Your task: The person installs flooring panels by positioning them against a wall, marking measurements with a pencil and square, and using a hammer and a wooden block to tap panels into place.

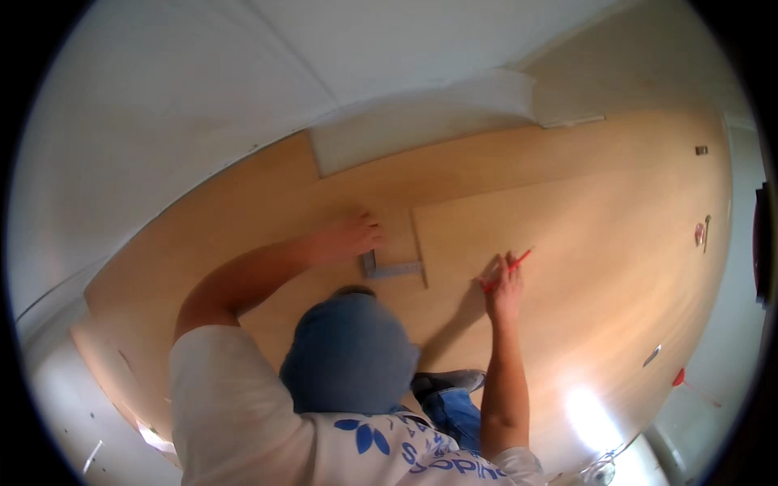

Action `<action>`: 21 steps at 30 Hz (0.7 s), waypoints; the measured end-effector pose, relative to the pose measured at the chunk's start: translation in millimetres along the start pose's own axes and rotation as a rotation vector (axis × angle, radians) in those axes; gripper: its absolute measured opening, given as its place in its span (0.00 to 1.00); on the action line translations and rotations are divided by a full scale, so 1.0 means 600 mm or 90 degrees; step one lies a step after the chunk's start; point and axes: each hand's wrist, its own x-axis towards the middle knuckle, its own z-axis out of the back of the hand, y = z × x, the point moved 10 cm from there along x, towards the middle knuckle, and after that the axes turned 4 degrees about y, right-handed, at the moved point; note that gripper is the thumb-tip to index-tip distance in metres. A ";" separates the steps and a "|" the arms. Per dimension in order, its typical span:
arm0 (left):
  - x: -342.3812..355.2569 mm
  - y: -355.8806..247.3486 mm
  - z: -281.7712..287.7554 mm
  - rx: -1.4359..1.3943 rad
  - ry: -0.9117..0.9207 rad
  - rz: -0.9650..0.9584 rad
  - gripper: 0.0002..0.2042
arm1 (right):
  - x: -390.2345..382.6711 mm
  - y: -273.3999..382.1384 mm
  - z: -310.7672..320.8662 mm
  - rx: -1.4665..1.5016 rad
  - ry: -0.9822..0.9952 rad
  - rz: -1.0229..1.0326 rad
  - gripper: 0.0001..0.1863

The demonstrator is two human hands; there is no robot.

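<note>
My right hand (506,285) is closed round a red pencil (523,259), just above a light wooden sheet (551,219). To its left lies an L-shaped metal square (397,270), one leg dark and the other silver. The silver leg reaches the short left edge of the wooden sheet. My left hand (356,233), slightly blurred, is over the wood at the upper end of the dark leg, its fingers stretched to the right. Whether those fingers touch the square I cannot tell.
A knife-like tool (652,355) and a small metal piece (701,151) lie toward the right. Beside them are a thin rod (707,231) and a red object (678,377). A dark shoe (462,381) and blue trouser leg (452,417) rest on the wood, below a blue cap's right side.
</note>
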 end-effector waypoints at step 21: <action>0.070 -0.042 0.195 -0.305 0.097 -0.058 0.19 | 0.049 0.224 0.011 0.672 -0.158 -0.232 0.30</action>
